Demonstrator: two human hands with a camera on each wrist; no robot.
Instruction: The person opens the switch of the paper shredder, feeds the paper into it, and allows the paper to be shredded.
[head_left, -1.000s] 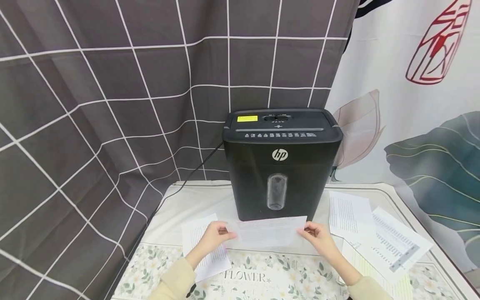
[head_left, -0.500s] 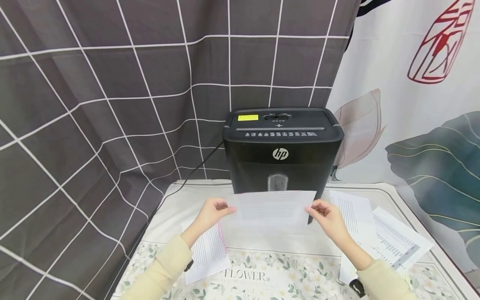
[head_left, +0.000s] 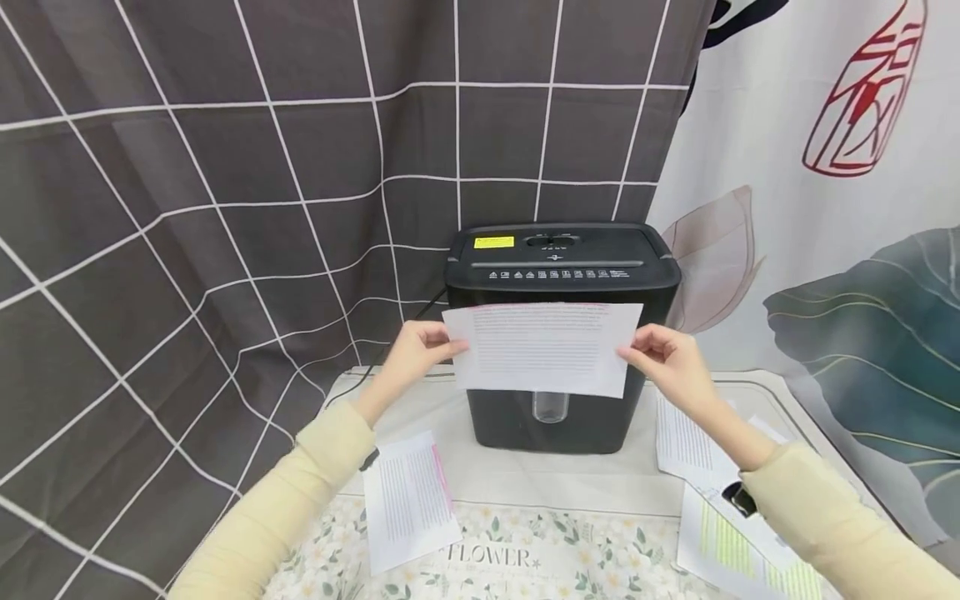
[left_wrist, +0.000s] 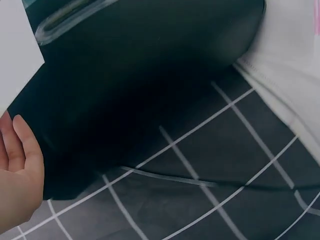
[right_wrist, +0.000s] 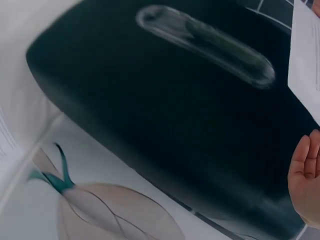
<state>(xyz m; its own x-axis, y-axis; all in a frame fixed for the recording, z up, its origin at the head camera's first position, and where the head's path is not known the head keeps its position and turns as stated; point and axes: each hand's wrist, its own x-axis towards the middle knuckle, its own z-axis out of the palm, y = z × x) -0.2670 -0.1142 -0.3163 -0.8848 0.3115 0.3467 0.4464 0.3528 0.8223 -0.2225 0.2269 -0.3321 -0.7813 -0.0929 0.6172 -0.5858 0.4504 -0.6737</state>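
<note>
A printed sheet of paper (head_left: 543, 350) with a pink line along its top edge is stretched level in front of the black HP paper shredder (head_left: 555, 433). My left hand (head_left: 418, 354) pinches its left edge between thumb and fingers. At the opposite edge my right hand (head_left: 670, 362) pinches it the same way. The sheet's top edge stands just below the shredder's lid and hides the HP logo. In the left wrist view, a corner of the sheet shows above my fingers (left_wrist: 30, 145); the right wrist view has the other corner at its right border.
On the table's left lies another printed sheet (head_left: 411, 504) with a pink edge. Several overlapping sheets (head_left: 723, 533), one marked yellow, lie on the right, partly under my right forearm. A black cord (head_left: 360, 379) runs left from the shredder. A dark checked curtain (head_left: 315, 150) hangs behind.
Both hands have raised the sheet from near the tabletop at the shredder's base to just under its lid. The sheet now faces the camera more squarely.
</note>
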